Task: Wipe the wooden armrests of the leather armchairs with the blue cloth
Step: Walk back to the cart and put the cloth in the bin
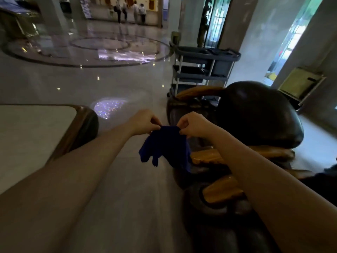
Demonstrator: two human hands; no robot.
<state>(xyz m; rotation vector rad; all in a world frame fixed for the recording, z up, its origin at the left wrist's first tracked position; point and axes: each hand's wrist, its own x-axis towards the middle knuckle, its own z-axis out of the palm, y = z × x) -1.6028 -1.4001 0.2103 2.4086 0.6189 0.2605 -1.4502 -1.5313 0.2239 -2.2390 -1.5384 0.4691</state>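
Polished lobby floor [113, 84] behind. White-topped table [32, 132] at left. Left hand [144, 123] and right hand [193, 125] each pinch top edge of blue cloth [166, 147], hanging in air between them. Leather armchair [255, 114] with wooden armrest [206, 156] right; grey cart [202, 68] beyond.

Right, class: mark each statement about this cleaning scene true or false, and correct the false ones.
1. Both hands pinch the top edge of the blue cloth. True: left hand and right hand hold it up.
2. The cloth is pressed flat on a wooden armrest. False: it hangs in the air, in front of the armrest.
3. A grey service cart stands beyond the armchair. True.
4. The cloth is red. False: it is dark blue.
5. A pale-topped table lies left of the hands. True.
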